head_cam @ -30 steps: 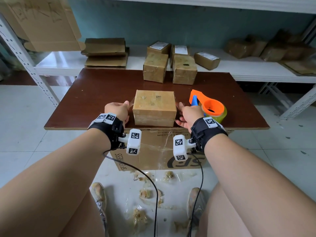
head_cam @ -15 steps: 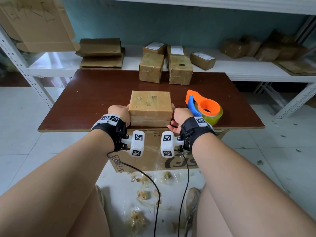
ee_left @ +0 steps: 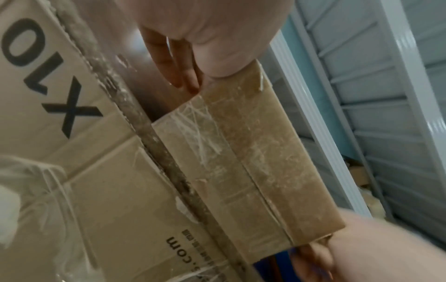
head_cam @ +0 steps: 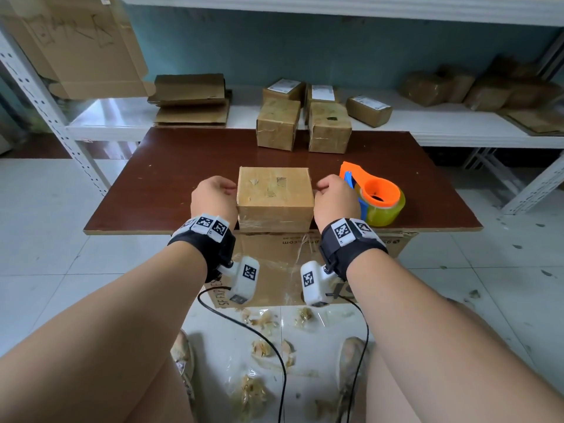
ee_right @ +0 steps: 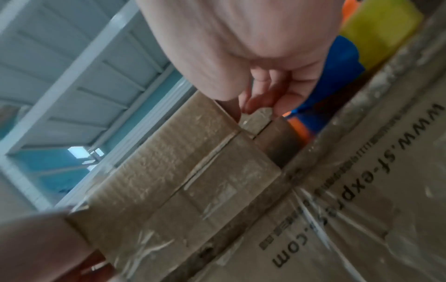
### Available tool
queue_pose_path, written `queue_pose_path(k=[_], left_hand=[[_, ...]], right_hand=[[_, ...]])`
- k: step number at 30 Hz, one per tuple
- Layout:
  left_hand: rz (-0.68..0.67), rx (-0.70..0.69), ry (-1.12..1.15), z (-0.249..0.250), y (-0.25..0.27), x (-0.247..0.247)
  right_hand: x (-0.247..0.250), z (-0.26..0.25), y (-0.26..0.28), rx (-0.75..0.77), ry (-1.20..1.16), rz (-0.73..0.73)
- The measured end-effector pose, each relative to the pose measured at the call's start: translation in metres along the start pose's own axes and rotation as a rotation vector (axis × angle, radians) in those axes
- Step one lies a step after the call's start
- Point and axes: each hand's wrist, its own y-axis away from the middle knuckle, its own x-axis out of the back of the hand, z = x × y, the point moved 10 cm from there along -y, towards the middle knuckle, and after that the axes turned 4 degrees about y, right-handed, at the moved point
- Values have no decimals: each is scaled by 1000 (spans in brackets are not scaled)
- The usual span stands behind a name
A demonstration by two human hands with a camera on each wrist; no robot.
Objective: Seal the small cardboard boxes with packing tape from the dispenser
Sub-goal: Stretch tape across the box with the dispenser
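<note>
Box: the small cardboard box [head_cam: 275, 198] sits at the near edge of the counter [head_cam: 183, 166], old tape across its top.
Left hand: the left hand [head_cam: 213, 196] presses the box's left side, fingers curled against it.
Right hand: the right hand [head_cam: 335, 198] holds the box's right side, fingertips [ee_right: 255, 106] on its end flap.
Why: squeezed from both sides, probably to square or shift the box before taping.
Dispenser: the orange tape dispenser [head_cam: 374, 193] lies just right of the box, behind the right hand, within easy reach.
Around: two taped boxes [head_cam: 302, 126] stand beyond the box at the counter's far edge; nothing blocks the top seam.
</note>
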Motion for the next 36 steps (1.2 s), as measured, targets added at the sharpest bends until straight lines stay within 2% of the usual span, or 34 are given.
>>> queue_pose_path(k=[4,7,8,10,12,15,18,23,27,29,33,36], left_hand=[[50,-57,108,15,9,17],[50,-107,229,24,10,29],[50,-80,290,25,11,32],[19,34,436,22,14,30],[-59,134,540,22,21,19],[-121,184,601,29,33,10],[-171,297,710,26,36,4],[-240,449,834,21,44,-4],[-335,582,812,17,60,-16],[-388,617,774,17,67,-25],[-396,662,717,20,79,-36],[-399,705,756,22,89,-42]], right_hand=[[16,-13,12,99,-144,118],[25,-22,20,147,-253,126],[28,-26,20,164,-269,109],[34,-34,22,160,-326,58],[33,-36,23,86,-453,-21],[28,-30,27,-104,-626,-158],[13,-37,20,-156,-754,-329],[-3,-49,3,41,-646,-467],[-25,-33,-9,-39,-643,-496],[-29,-27,-17,-66,-657,-446],[-41,-37,-11,56,-338,-407],[-52,-47,-7,111,-346,-457]])
